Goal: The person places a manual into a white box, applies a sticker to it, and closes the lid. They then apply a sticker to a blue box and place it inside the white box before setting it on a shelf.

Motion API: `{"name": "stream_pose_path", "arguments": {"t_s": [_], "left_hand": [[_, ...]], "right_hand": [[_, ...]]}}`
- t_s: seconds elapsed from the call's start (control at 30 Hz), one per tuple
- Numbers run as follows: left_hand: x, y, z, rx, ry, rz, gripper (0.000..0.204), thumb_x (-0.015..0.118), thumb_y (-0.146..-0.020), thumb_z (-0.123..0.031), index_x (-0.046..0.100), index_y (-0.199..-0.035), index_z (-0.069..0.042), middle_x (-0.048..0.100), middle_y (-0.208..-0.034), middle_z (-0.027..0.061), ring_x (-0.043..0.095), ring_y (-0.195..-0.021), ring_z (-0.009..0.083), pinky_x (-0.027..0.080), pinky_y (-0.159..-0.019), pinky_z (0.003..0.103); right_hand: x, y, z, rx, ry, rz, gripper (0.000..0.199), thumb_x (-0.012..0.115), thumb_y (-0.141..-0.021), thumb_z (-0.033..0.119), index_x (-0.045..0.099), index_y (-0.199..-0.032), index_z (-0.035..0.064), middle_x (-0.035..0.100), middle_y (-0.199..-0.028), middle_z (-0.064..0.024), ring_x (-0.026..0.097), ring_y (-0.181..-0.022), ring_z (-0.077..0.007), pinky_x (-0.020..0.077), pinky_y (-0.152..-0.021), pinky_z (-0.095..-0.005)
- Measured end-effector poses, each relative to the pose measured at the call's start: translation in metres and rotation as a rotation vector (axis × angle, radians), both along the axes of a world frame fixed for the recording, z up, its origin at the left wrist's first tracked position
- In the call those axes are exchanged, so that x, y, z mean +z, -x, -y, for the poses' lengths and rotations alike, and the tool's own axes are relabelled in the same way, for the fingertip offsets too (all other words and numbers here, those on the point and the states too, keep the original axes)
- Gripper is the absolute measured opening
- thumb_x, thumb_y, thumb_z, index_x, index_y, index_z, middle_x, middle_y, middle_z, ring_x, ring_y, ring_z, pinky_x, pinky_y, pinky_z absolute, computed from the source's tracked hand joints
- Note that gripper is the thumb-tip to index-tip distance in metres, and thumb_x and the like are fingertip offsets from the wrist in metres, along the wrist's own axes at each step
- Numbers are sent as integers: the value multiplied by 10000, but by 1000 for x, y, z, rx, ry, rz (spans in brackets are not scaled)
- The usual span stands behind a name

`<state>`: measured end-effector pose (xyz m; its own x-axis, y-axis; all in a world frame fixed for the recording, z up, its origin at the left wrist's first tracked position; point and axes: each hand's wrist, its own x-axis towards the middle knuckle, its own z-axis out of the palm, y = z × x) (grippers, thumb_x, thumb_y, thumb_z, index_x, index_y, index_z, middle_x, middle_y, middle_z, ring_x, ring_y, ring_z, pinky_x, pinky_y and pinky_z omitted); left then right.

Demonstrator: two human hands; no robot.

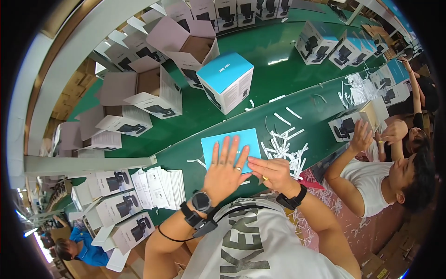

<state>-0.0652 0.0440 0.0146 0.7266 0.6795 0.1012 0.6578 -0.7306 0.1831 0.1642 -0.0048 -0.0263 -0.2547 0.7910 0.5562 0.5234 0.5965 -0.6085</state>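
A small carton with a bright blue top (250,136) sits in front of me at the near edge of the green table. My left hand (225,176) lies flat across that top, fingers spread. At the carton's right near corner, my right hand (275,174) has its fingers pressed together against the edge. Whatever may be between those fingertips is hidden. Beyond it stands a closed carton with a blue top (225,72) and white printed sides. Thin white paper strips (284,148) lie heaped just right of my hands.
Open cartons (160,90) line the table's far left side. A stack of white folded leaflets (165,188) is near my left arm, beside more cartons (134,230). Closed cartons (316,43) stand at the far right. A co-worker (371,183) handles an open carton (346,128) on the right.
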Motion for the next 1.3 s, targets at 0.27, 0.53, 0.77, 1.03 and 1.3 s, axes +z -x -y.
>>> {"name": "stream_pose_path", "arguments": {"t_s": [0.27, 0.53, 0.77, 1.03, 1.3], "left_hand": [[32, 10, -21, 81, 22, -16, 869, 729, -854, -648, 465, -1608, -307, 284, -1588, 415, 348, -1441, 580, 252, -1226, 640], [44, 25, -36, 37, 25, -54, 1021, 784, -786, -659, 440, -1622, -185, 335, -1538, 409, 403, -1365, 580, 301, -1192, 623], [36, 50, -29, 87, 121, -9, 995, 771, -823, -616, 414, -1623, -143, 374, -1515, 408, 401, -1373, 580, 326, -1177, 623], [15, 55, -124, 352, -143, 170, 948, 782, -840, -556, 437, -1582, -77, 410, -1485, 391, 402, -1374, 569, 314, -1169, 627], [-26, -118, -227, 170, -164, 290, 902, 831, -800, -537, 502, -1509, -88, 398, -1507, 371, 383, -1391, 583, 314, -1178, 639]], "right_hand": [[-7, -2, -12, -20, -29, -84, 331, 859, -813, 133, 791, -1135, 91, 776, -1228, -73, 765, -771, -195, 581, -608, -299], [-11, -7, -28, 36, -79, -122, 347, 859, -789, 104, 797, -1131, 116, 774, -1230, -39, 749, -732, -186, 585, -604, -291], [-25, -12, -19, 38, 273, -547, 214, 776, -925, 40, 799, -1137, 56, 775, -1244, -104, 774, -898, -166, 598, -745, -269], [-101, -66, -3, -150, 809, -595, 215, 683, -1047, 158, 789, -1163, 11, 687, -839, 34, 535, -721, -33, 419, -622, -220], [-129, -62, -8, -156, 869, -680, 200, 674, -1049, 144, 801, -1120, 7, 604, -743, 87, 462, -654, -14, 352, -580, -224]]}}
